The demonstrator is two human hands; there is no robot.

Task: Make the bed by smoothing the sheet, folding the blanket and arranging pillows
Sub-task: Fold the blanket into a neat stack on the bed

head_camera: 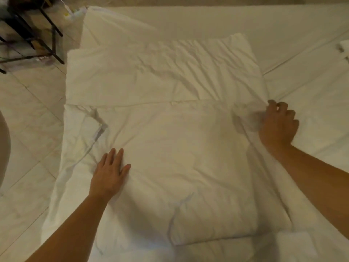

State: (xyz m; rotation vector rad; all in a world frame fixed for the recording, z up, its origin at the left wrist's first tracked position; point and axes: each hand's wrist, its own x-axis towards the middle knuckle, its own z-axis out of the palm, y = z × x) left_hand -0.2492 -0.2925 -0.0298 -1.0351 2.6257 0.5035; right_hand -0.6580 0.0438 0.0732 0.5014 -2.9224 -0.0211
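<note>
A folded white blanket [170,148] lies on the white sheet [311,82] at the bed's left side, in two stacked-looking sections with a fold line across the middle. My left hand [109,173] rests flat on the near section's left part, fingers spread and holding nothing. My right hand [277,123] is at the blanket's right edge by the fold line, its fingers pinched on the blanket's fabric. A white pillow [105,25] lies at the far left corner, partly under the blanket's far section.
A pale tiled floor [28,129] runs along the bed's left edge. A black metal rack [32,35] stands on it at the upper left. A small white object [343,48] lies at the right edge of the sheet.
</note>
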